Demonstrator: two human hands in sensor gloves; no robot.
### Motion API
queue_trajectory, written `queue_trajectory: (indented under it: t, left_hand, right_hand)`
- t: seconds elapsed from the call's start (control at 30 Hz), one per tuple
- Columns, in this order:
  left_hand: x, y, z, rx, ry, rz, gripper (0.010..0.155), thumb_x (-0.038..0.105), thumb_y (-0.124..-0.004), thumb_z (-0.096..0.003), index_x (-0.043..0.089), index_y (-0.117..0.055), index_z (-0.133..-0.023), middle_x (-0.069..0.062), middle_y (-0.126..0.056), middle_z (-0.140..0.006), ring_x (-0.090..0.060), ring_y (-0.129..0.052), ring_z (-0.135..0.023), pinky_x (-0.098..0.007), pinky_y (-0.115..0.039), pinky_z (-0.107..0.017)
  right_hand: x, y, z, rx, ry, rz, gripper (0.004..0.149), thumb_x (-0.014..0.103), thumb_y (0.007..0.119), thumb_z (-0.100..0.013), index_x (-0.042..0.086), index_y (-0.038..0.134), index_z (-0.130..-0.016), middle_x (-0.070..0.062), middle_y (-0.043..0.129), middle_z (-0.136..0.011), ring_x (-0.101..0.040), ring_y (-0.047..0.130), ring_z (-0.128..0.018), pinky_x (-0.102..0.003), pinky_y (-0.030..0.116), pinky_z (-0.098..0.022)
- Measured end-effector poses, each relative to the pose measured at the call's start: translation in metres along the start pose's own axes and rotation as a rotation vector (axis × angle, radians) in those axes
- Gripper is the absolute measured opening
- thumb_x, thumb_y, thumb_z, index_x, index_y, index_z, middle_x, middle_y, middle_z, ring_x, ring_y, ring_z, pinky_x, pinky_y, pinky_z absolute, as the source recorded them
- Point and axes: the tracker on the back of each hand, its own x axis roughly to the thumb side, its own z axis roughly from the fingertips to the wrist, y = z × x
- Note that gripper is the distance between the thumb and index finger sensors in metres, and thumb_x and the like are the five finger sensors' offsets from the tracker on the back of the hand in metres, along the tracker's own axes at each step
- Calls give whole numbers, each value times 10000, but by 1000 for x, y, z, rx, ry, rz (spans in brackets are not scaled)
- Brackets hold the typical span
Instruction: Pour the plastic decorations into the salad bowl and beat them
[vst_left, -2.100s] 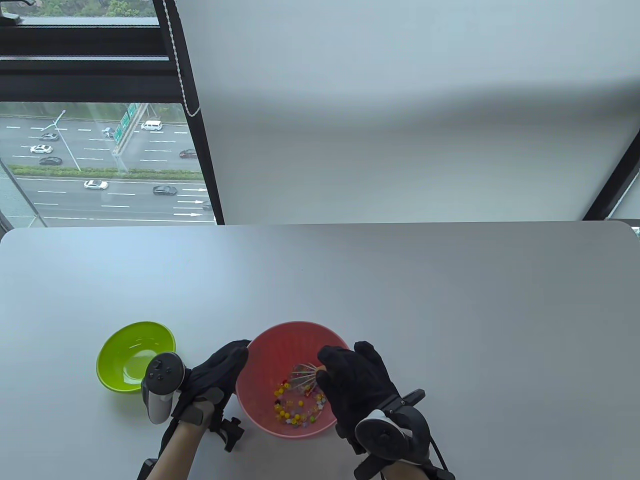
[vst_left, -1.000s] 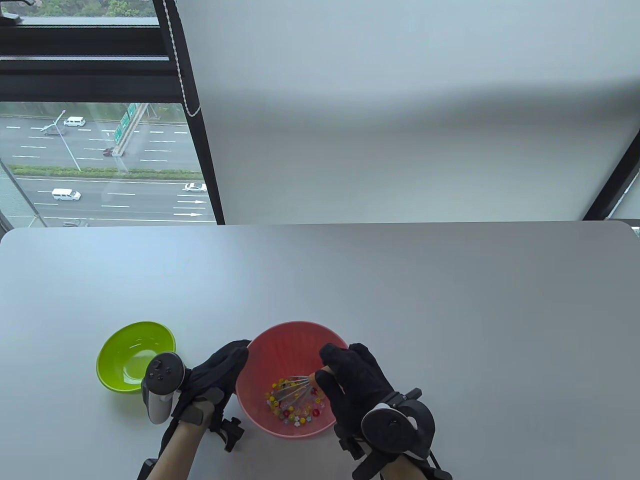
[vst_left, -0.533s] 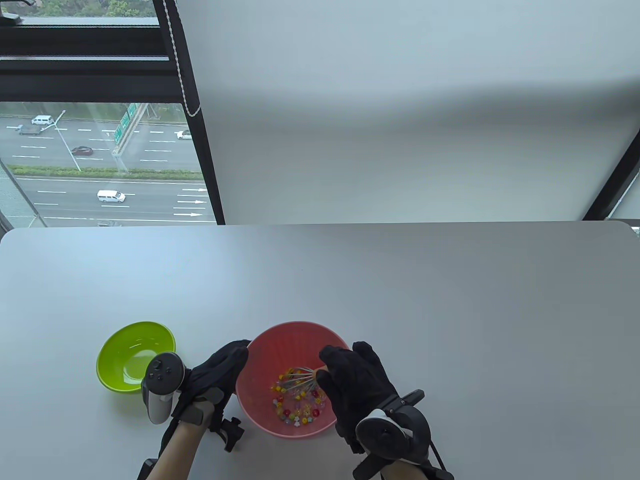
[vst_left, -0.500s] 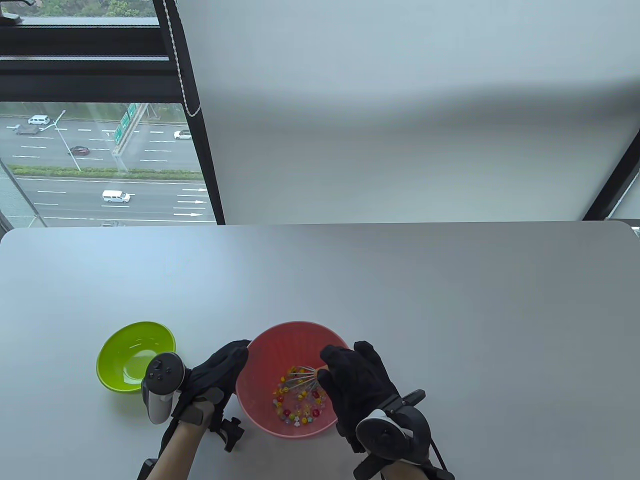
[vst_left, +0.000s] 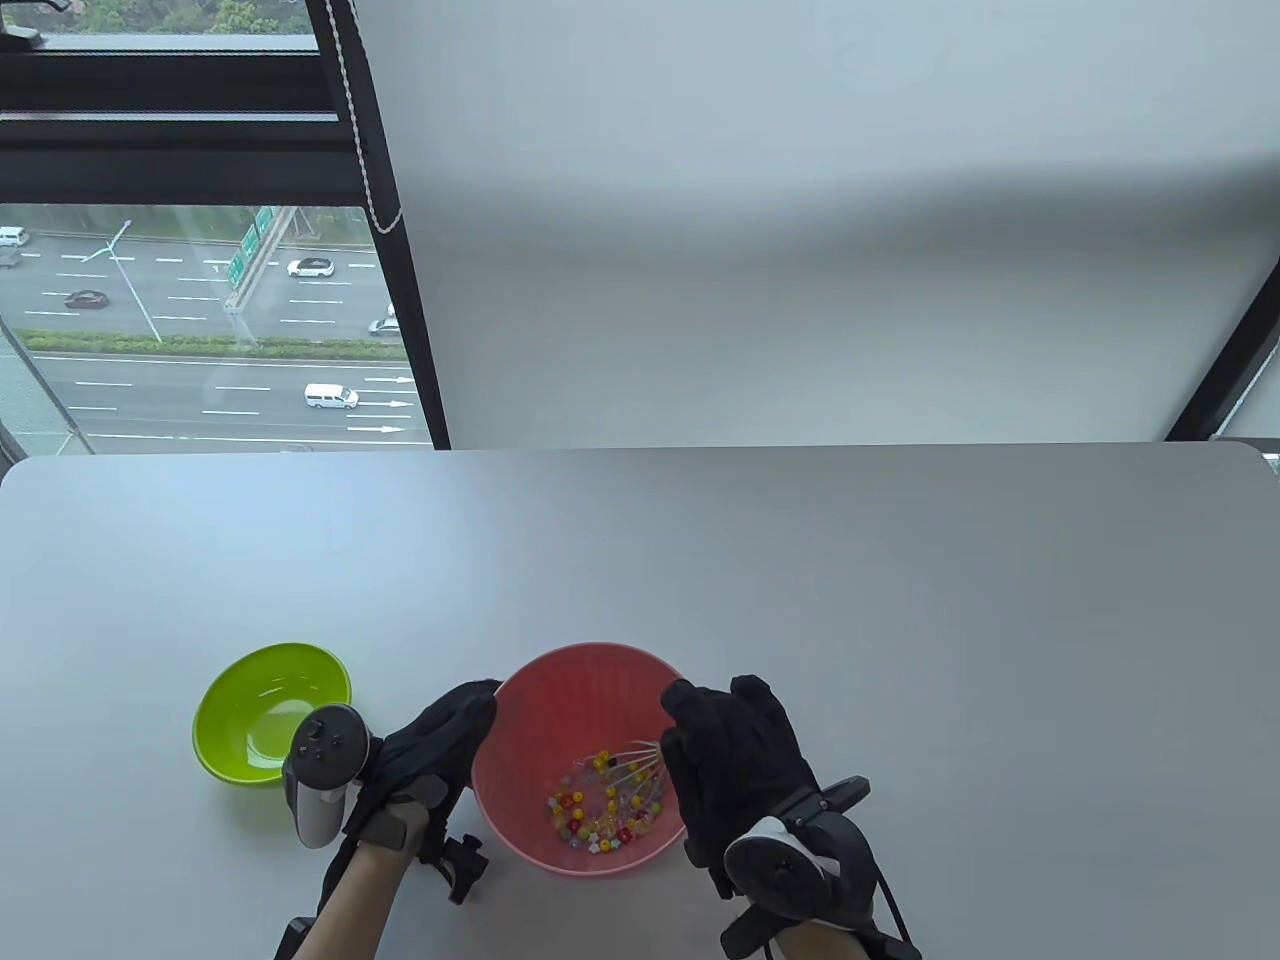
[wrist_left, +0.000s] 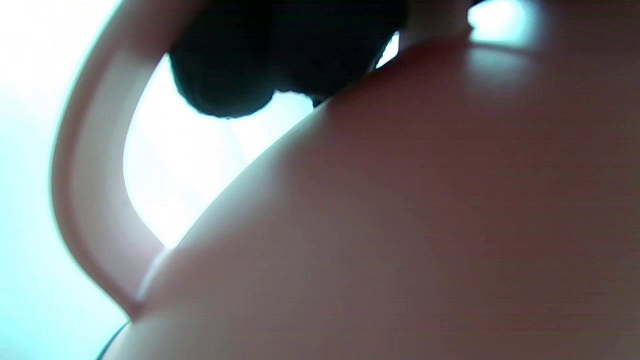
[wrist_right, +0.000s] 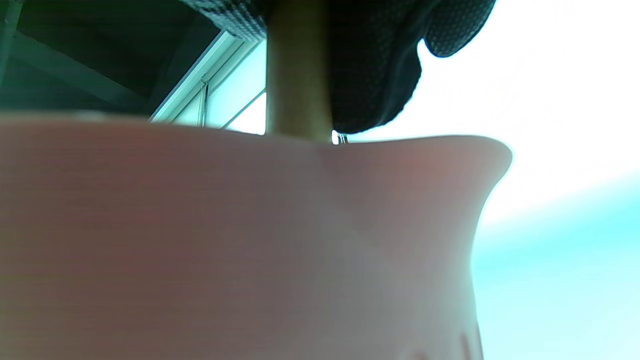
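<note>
Table view: we see a pink bowl (vst_left: 580, 700) near the front edge of the grey table (vst_left: 800, 600), with the beads (vst_left: 600, 805), yellow, red and pale, lying loose on its floor. The left hand (vst_left: 430, 750) rests against the bowl's left rim, its fingers (vst_left: 470, 705) laid along the outer wall; in the left wrist view 1 dark fingertip (wrist_left: 225, 75) hooks over the rim, so we read this hand as gripping the bowl. The right hand (vst_left: 735, 760) sits over the bowl's right side, its fingers curled round the handle of a whisk (vst_left: 630, 765); the wire loops reach down and left among the beads. In the right wrist view we see the wooden handle (wrist_right: 297, 75) descend from the gloved fist and pass behind the rim of the bowl (wrist_right: 250, 225). A green bowl (vst_left: 270, 710) stands just left of the left hand, apart from the pink bowl; we see no beads in it.
</note>
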Motion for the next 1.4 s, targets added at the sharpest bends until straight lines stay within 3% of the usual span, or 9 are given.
queue_trajectory:
  t: [0.23, 0.37, 0.5, 1.4]
  left_hand:
    - [0, 0, 0, 0, 0, 0, 677, 664, -623, -568, 129, -801, -943, 25, -930, -424, -286, -937, -520, -580, -588, -712]
    - [0, 0, 0, 0, 0, 0, 676, 664, -623, -568, 131, -801, -942, 25, -929, -424, -285, -938, -519, -579, -589, -712]
    - [0, -1, 0, 1, 0, 0, 677, 665, -622, -567, 130, -801, -942, 25, -930, -424, -285, -938, -519, -580, -589, -712]
    - [0, 0, 0, 0, 0, 0, 677, 665, -622, -568, 130, -799, -944, 25, -929, -425, -286, -938, -520, -580, -589, -712]
  right_hand:
    - [-3, 4, -1, 46, 72, -162, 508, 460, 610, -611, 313, 442, -1067, 85, 758, -876, -162, 941, -541, -483, 603, -750]
    - [-1, 15, 0, 122, 81, -245, 570, 477, 725, -585, 345, 442, -1063, 102, 734, -945, -164, 970, -641, -479, 597, -766]
    - [4, 13, -1, 108, 28, -156, 664, 460, 834, -537, 355, 440, -1061, 117, 720, -968, -139, 981, -694, -479, 601, -770]
    - [4, 2, 1, -1, -22, 28, 543, 458, 658, -605, 350, 399, -1069, 104, 698, -936, -153, 920, -666, -489, 560, -777]
